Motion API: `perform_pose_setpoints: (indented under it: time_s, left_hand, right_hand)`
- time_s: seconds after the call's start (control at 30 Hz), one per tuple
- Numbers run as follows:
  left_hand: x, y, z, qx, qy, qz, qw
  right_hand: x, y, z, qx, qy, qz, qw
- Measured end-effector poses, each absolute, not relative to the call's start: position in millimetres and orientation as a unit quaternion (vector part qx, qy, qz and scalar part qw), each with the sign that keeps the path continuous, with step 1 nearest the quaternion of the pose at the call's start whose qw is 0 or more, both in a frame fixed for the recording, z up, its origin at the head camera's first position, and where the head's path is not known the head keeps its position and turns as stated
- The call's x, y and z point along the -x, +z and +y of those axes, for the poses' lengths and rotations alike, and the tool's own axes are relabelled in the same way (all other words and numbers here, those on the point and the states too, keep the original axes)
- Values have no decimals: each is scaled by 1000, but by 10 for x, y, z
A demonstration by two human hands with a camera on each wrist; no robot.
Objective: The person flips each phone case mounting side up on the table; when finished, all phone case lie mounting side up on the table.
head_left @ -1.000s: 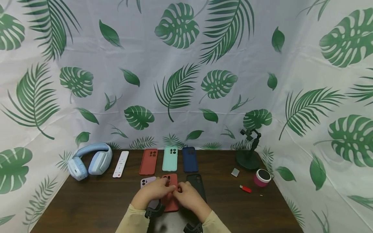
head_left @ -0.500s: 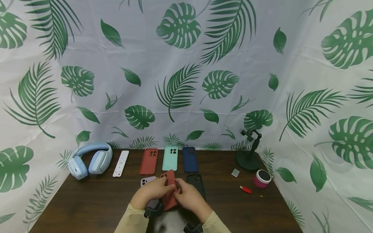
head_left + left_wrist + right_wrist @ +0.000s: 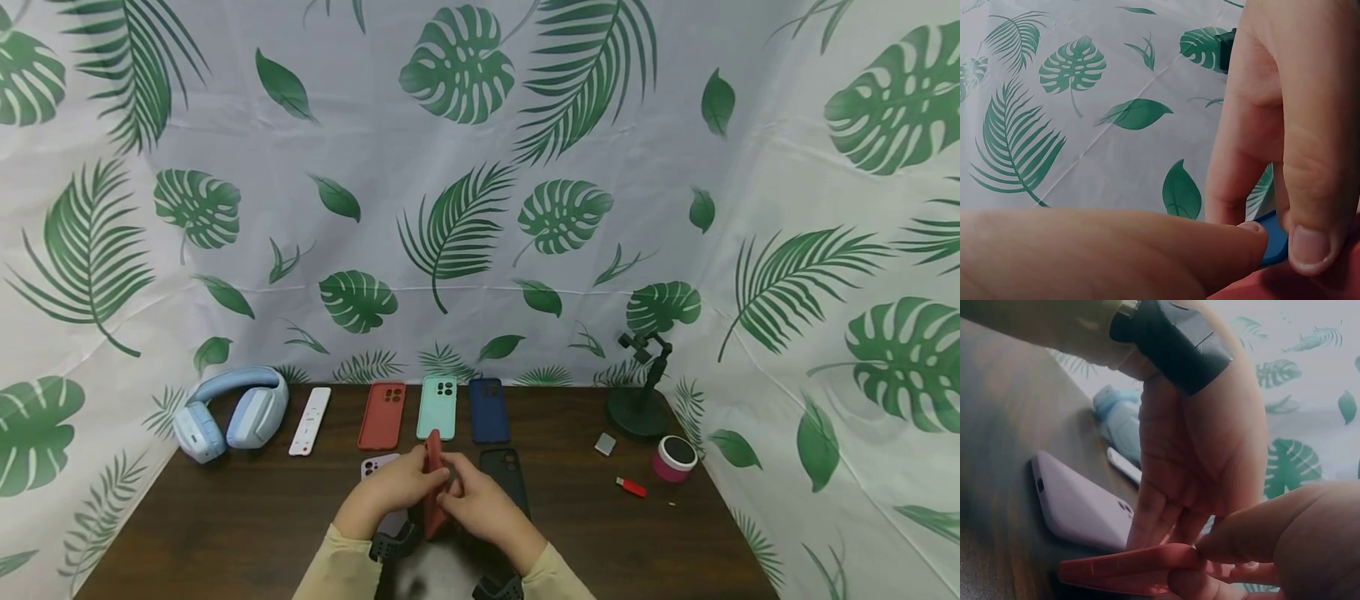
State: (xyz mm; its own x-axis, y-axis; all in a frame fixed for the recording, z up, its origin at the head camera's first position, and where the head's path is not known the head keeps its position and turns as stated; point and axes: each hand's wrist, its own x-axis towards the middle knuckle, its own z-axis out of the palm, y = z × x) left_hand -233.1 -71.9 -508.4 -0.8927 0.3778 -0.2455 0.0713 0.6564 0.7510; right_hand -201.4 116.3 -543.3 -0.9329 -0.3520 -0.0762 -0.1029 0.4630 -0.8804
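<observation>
Both hands hold a red phone case (image 3: 433, 500), stood up on its edge so that its thin side faces the head view. My left hand (image 3: 390, 486) grips it from the left; in the right wrist view that hand's fingers reach down behind the case (image 3: 1122, 565). From the right, my right hand (image 3: 487, 504) pinches its side between thumb and fingers (image 3: 1188, 581). Left of it lies a lilac phone case (image 3: 1085, 506), partly covered by the left hand in the head view. A black phone case (image 3: 510, 475) lies to the right, partly behind the right hand.
Behind the hands lie another red case (image 3: 382, 417), a mint case (image 3: 437, 408) and a blue case (image 3: 490, 411). Headphones (image 3: 258, 417) and a white remote (image 3: 310, 422) are left. A black stand (image 3: 637, 412), a pink jar (image 3: 673, 458) and a red USB stick (image 3: 632, 487) are right.
The red case lay with its back facing up between the hands; it has been tilted up onto its edge. Both hands stay in nearly the same place, their fingers shifted slightly.
</observation>
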Motion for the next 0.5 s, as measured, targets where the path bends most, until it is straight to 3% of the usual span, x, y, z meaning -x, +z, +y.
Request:
perform_pose_setpoints:
  time_s: [0.5]
  left_hand:
    - [2353,-5140,-680,-115,405,886,196]
  right_hand:
    - [2005,-5433,1150,157,-551,804,156]
